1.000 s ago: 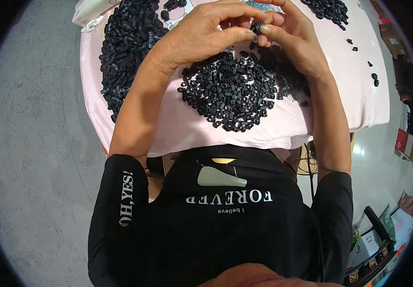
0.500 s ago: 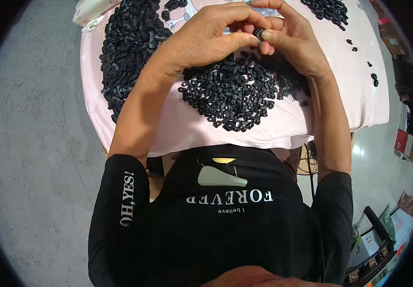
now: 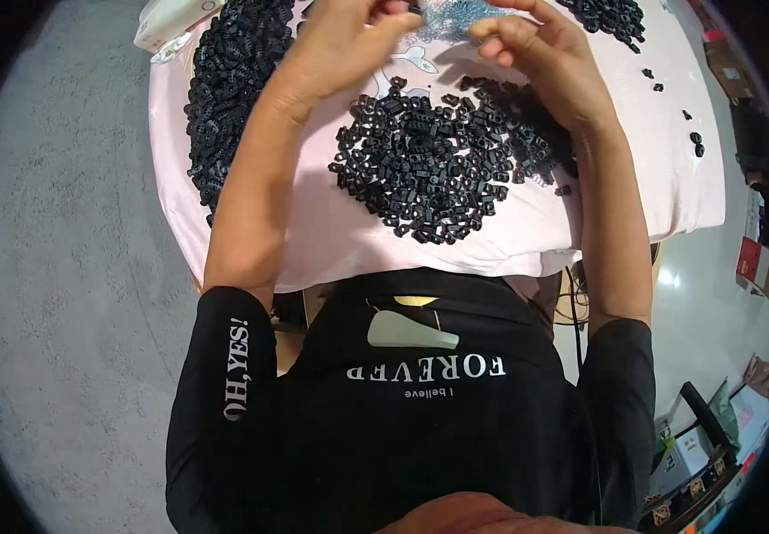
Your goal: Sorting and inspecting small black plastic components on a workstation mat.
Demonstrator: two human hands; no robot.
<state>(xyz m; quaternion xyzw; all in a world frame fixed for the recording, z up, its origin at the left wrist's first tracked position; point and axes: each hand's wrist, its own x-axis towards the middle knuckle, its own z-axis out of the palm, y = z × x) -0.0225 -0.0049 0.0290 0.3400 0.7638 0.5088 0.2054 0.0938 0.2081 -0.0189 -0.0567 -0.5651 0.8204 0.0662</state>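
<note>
My left hand (image 3: 344, 44) is at the far side of the table, its fingers closed on a small black plastic part (image 3: 415, 10) that shows at the fingertips. My right hand (image 3: 549, 58) is to the right, thumb and fingertips pinched together beside a heap of small shiny silvery pieces (image 3: 451, 22). Whatever that pinch may hold is too small to make out. Between my forearms lies a pile of small black plastic pieces (image 3: 420, 169). A large heap of ridged black parts (image 3: 233, 98) lies beyond my left forearm.
A pink patterned cloth (image 3: 660, 191) covers the table. At the far right is another black pile (image 3: 611, 18), with a few loose black pieces (image 3: 697, 144) nearer. A white package (image 3: 171, 20) stands at the far left corner. Boxes (image 3: 752, 265) sit on the floor at right.
The hands were together around a round black part and are now apart. My left hand has moved up and left with a black part; my right hand has shifted slightly.
</note>
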